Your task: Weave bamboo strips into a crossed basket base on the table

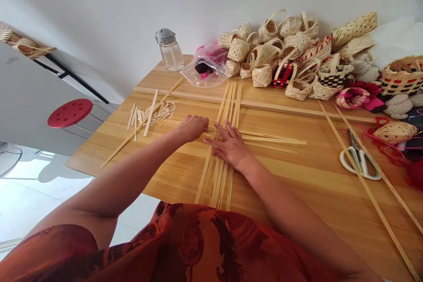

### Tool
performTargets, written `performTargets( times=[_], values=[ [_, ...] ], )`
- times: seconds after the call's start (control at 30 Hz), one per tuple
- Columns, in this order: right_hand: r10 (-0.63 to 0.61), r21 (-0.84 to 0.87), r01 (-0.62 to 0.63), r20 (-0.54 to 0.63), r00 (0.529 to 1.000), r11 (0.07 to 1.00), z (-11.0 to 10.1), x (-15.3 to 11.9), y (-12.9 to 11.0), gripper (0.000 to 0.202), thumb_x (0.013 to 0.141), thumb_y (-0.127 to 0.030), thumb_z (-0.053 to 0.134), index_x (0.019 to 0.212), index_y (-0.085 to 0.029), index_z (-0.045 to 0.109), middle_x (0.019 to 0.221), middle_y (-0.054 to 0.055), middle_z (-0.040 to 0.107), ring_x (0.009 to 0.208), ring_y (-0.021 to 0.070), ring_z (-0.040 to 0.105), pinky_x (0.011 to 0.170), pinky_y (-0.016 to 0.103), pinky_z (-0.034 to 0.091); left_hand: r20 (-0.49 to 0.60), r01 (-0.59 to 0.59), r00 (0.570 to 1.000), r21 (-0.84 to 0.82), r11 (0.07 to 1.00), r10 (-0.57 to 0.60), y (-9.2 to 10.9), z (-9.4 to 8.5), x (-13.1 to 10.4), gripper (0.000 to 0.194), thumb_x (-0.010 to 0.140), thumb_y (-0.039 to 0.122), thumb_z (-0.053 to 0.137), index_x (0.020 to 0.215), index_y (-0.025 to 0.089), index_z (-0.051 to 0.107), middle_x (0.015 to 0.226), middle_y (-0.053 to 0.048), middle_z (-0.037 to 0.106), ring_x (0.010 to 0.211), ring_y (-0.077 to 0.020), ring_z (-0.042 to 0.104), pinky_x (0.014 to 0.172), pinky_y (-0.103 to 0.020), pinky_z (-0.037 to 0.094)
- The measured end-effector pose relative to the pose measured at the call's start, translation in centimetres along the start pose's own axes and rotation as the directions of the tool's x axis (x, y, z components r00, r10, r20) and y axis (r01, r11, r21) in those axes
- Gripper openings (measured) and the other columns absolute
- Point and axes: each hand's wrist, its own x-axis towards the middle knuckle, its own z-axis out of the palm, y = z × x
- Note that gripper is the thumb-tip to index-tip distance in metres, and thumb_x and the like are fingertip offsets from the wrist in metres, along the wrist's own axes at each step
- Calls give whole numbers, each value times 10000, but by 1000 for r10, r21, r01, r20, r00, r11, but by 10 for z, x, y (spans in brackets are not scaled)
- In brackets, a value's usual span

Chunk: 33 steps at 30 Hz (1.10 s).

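Several pale flat strips (218, 180) run from the table's front edge toward the back, crossed by sideways strips (274, 139) that reach out to the right. At the left side of the crossing, my left hand (193, 128) is closed with its fingers bent around the sideways strips; the fingertips are mostly hidden. My right hand (231, 144) lies palm down on the crossing, its fingers spread over the woven strips.
Strip scraps (168, 108) and a long strip lie left. A bottle (170, 50), a plastic bag (203, 75) and small woven baskets (262, 75) stand along the back. Scissors (360, 163) and two long strips lie right. A red stool (70, 113) is beyond the table (172, 174).
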Motion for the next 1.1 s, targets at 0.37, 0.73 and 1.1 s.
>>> performTargets(
  times=[0.37, 0.73, 1.1],
  values=[
    [-57, 46, 55, 46, 997, 997, 5, 1, 8, 401, 953, -550, 518, 1342, -464, 570, 1664, -45, 127, 1528, 347, -24, 1205, 578, 139, 43, 107, 994, -223, 969, -100, -4, -4, 4, 266, 832, 468, 623, 835, 226, 732, 807, -24, 748, 829, -217, 667, 781, -302, 417],
    [-23, 20, 21, 93, 995, 1000, -3, 2, 1, 406, 952, -585, 486, 1335, -479, 571, 1649, -22, 193, 1525, 352, 58, 1206, 560, 158, -10, 166, 985, -213, 963, -172, 4, 4, 8, 198, 829, 415, 639, 796, 230, 704, 872, -27, 759, 921, -258, 662, 949, -432, 362],
    [-17, 24, 15, 113, 993, 1000, -4, 2, 1, 468, 950, -626, 439, 1369, -449, 547, 1652, -11, 201, 1528, 343, 44, 1209, 550, 138, -142, 161, 972, -191, 968, -189, 11, 17, 0, 194, 856, 371, 582, 812, 211, 684, 911, -75, 755, 945, -284, 671, 931, -451, 353]
  ],
)
